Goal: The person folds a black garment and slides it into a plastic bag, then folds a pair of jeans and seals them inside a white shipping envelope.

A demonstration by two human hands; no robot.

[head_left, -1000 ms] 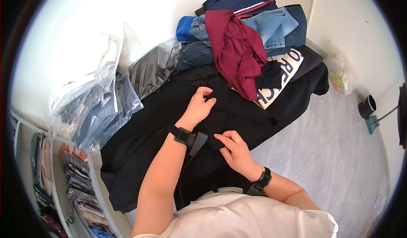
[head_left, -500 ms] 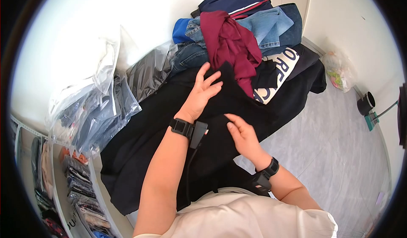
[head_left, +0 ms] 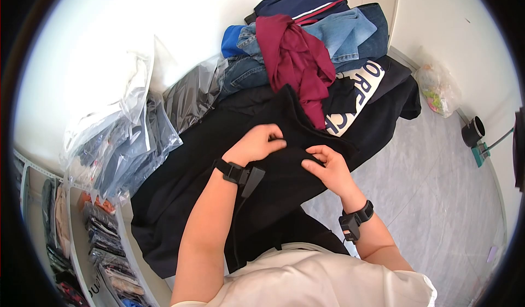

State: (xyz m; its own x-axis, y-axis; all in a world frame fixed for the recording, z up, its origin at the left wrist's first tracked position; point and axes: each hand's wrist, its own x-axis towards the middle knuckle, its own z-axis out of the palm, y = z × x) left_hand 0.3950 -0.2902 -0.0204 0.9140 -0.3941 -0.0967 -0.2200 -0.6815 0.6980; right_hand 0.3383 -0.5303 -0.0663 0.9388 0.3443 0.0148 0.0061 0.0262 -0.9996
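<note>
A large black garment [head_left: 191, 159] lies spread beneath both hands, its upper edge folded up near the maroon cloth. My left hand [head_left: 257, 144] is over the middle of it, fingers curled in with a bit of the black fabric at the fingertips. Just to the right, my right hand [head_left: 332, 169] has bent fingers and thumb at the same fabric, close to its right side. The maroon cloth [head_left: 292, 55] lies crumpled beyond the hands, over a black piece with white lettered print [head_left: 363, 91].
Jeans [head_left: 243, 72] and a navy garment with striped trim [head_left: 301, 6] are heaped at the back. Clear plastic-bagged clothes [head_left: 126, 137] lie at left, above a shelf rack [head_left: 70, 219] of folded packs. A plastic bag [head_left: 437, 91] and black bin [head_left: 472, 132] stand at right on the grey floor.
My left hand has come down toward me from the garment's upper edge, and its spread fingers have curled in. My right hand has shifted right and slightly up, its fingers bending more.
</note>
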